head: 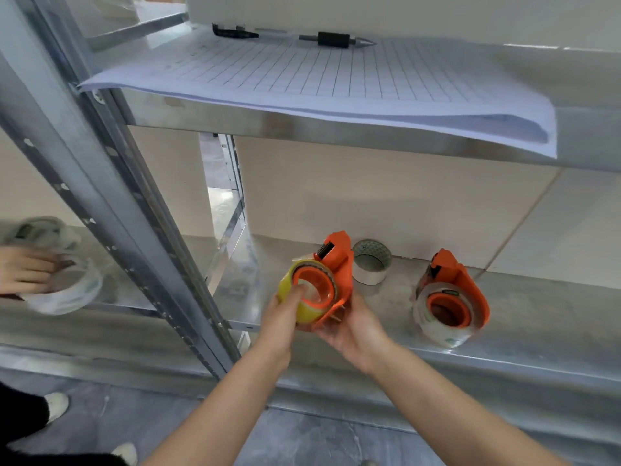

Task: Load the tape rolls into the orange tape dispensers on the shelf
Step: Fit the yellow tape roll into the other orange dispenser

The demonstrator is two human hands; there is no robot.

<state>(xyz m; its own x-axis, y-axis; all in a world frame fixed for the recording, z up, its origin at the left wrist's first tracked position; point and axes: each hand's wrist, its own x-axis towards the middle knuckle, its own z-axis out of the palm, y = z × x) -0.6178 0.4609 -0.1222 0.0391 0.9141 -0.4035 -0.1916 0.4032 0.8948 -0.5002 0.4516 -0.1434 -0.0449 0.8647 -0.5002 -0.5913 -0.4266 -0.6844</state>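
Note:
Just above the lower metal shelf (537, 314) I hold an orange tape dispenser (337, 264). My right hand (353, 322) cups it from below and the right. A yellowish tape roll (302, 307) sits around the dispenser's orange hub, and my left hand (285, 311) grips that roll, thumb pressing into its centre. A second orange dispenser (460, 284) stands on the shelf to the right with a clear tape roll (437, 326) around its hub. Behind them stands a loose white tape roll (371, 262).
Another person's hand (23, 269) at the far left rests on clear tape rolls (67, 290) on the neighbouring shelf. A slanted metal upright (111, 210) separates the bays. The upper shelf carries gridded paper sheets (319, 79), a marker (336, 39) and a black tool (235, 31).

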